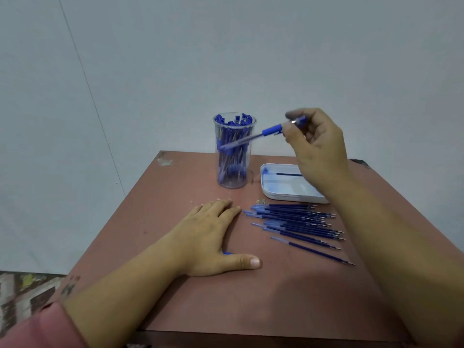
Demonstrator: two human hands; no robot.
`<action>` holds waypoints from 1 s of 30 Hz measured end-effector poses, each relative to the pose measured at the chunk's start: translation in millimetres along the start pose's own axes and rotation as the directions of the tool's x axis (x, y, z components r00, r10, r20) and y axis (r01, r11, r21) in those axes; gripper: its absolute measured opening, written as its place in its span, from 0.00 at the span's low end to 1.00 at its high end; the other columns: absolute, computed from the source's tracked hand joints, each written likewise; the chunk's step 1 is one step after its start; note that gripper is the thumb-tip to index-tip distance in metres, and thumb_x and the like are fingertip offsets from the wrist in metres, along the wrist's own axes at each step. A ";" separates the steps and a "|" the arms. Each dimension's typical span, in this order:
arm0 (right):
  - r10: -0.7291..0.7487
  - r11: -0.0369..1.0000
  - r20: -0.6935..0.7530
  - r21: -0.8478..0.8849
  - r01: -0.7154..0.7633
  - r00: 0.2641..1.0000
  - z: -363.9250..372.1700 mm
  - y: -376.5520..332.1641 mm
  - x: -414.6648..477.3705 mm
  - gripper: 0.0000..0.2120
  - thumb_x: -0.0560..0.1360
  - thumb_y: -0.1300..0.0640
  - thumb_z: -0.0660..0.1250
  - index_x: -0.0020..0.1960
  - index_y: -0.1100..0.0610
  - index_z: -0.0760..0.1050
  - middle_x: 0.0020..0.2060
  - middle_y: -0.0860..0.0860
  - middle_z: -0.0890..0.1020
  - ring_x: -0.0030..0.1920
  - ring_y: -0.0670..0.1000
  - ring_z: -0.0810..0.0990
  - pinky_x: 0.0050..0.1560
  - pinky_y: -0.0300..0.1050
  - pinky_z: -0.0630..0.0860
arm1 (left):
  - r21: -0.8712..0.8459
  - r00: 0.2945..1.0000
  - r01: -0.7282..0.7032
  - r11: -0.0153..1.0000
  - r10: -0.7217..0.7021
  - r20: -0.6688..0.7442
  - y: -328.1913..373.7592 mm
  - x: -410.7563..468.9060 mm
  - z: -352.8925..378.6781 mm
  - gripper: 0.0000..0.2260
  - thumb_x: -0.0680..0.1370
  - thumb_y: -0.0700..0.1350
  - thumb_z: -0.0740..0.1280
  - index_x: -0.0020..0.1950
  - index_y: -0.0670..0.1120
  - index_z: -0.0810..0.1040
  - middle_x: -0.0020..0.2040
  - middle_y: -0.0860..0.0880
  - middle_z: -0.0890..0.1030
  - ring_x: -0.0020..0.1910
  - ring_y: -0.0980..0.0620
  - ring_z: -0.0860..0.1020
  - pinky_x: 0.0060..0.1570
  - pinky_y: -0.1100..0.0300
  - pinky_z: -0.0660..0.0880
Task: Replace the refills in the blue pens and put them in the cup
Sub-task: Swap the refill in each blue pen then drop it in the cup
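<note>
Head view shows the right hand pinching a blue pen by one end, raised near the cup, the left hand flat on the surface; light, stiff and slick, it likely wants a mid-barrel grip.

1. The desk is seen in reddish brown, with pale chips at its far left corner.
2. The cup is shown clear, and the pens in it blue.
3. The raised pen is coloured blue, with a translucent barrel.
4. The refills are coloured dark blue, with paler ends.
5. The tray is seen white, tinted pale blue inside.
6. A pink sleeve is shown.
</note>
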State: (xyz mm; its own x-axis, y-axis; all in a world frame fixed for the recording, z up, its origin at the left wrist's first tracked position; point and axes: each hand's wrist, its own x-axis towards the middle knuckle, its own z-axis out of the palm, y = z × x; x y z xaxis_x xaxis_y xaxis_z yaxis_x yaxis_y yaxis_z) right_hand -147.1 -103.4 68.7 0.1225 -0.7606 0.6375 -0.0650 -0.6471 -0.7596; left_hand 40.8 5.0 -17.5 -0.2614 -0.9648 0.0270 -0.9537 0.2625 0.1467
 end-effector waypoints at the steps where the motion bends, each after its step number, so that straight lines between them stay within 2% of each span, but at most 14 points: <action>1: -0.023 1.000 -0.026 0.009 0.023 0.999 0.2 -3.2 6.9 0.08 0.77 0.63 0.67 0.52 0.52 0.74 0.42 0.46 0.77 0.43 0.44 0.77 0.52 0.41 0.77 | 0.000 1.000 0.001 1.000 -0.001 -0.003 0.4 -0.2 -0.4 0.52 0.64 0.79 0.52 0.80 0.51 0.49 0.80 0.51 0.51 0.77 0.54 0.51 0.74 0.58 0.46; 6: -0.092 0.995 -0.193 0.021 0.097 0.977 4.3 -12.2 36.9 0.14 0.77 0.62 0.65 0.56 0.56 0.61 0.39 0.51 0.77 0.36 0.41 0.75 0.43 0.32 0.72 | 0.009 1.000 0.000 1.000 0.000 -0.011 0.8 0.1 -0.9 0.52 0.63 0.80 0.51 0.80 0.52 0.50 0.79 0.51 0.52 0.77 0.54 0.51 0.73 0.60 0.46; 9: -0.143 0.989 -0.209 -0.069 0.131 0.967 8.1 -8.1 48.9 0.14 0.77 0.61 0.66 0.55 0.55 0.61 0.39 0.50 0.78 0.36 0.41 0.76 0.43 0.34 0.73 | 0.008 1.000 0.001 1.000 -0.001 -0.010 0.1 -0.1 -0.7 0.52 0.63 0.80 0.51 0.80 0.52 0.50 0.79 0.51 0.52 0.77 0.54 0.51 0.73 0.59 0.46; 14: -0.207 0.962 -0.115 -0.205 0.181 0.972 21.7 -0.8 62.0 0.11 0.76 0.62 0.66 0.55 0.54 0.67 0.39 0.44 0.78 0.37 0.39 0.77 0.44 0.32 0.73 | 0.012 1.000 0.001 1.000 -0.001 -0.007 0.7 0.1 -1.9 0.51 0.64 0.79 0.53 0.80 0.52 0.49 0.79 0.52 0.52 0.77 0.54 0.52 0.73 0.58 0.46; 19: -0.108 0.927 0.129 -0.344 0.147 0.986 40.8 6.7 66.4 0.08 0.77 0.61 0.65 0.55 0.55 0.72 0.38 0.50 0.80 0.36 0.42 0.76 0.39 0.27 0.70 | 0.014 1.000 0.005 1.000 -0.005 -0.008 -0.3 -0.1 -1.2 0.51 0.64 0.79 0.52 0.80 0.53 0.49 0.79 0.52 0.52 0.77 0.54 0.51 0.72 0.59 0.45; 21: -0.087 0.908 0.186 -0.390 0.154 0.979 43.5 11.0 64.7 0.07 0.79 0.60 0.62 0.55 0.54 0.74 0.40 0.48 0.78 0.41 0.42 0.75 0.43 0.30 0.71 | 0.017 1.000 0.004 1.000 -0.004 -0.010 -0.6 0.3 -1.0 0.51 0.64 0.79 0.53 0.80 0.52 0.50 0.79 0.52 0.52 0.77 0.54 0.52 0.72 0.58 0.46; 25: -0.037 0.838 0.254 -0.519 0.169 0.966 44.1 23.0 60.6 0.14 0.80 0.58 0.57 0.59 0.51 0.79 0.51 0.47 0.72 0.58 0.50 0.70 0.60 0.42 0.66 | 0.020 1.000 0.000 1.000 0.001 -0.014 -2.1 2.1 -0.1 0.52 0.63 0.80 0.52 0.80 0.52 0.50 0.79 0.52 0.53 0.77 0.54 0.52 0.73 0.56 0.47; 30: 0.099 0.809 0.315 -0.578 0.109 0.944 42.3 27.5 55.8 0.17 0.81 0.54 0.54 0.65 0.46 0.76 0.56 0.48 0.68 0.63 0.51 0.62 0.68 0.49 0.61 | 0.022 1.000 -0.006 1.000 0.006 -0.024 -2.6 2.7 -0.1 0.51 0.64 0.80 0.52 0.80 0.52 0.50 0.79 0.52 0.54 0.76 0.54 0.53 0.73 0.56 0.48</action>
State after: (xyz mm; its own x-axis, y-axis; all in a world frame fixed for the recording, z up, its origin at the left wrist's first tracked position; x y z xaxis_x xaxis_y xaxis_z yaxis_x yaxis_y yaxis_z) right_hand -100.2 -161.5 78.0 0.4214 -0.7654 0.4863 -0.6115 -0.6358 -0.4709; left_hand 42.6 1.6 -17.7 -0.2639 -0.9632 0.0516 -0.9552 0.2684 0.1248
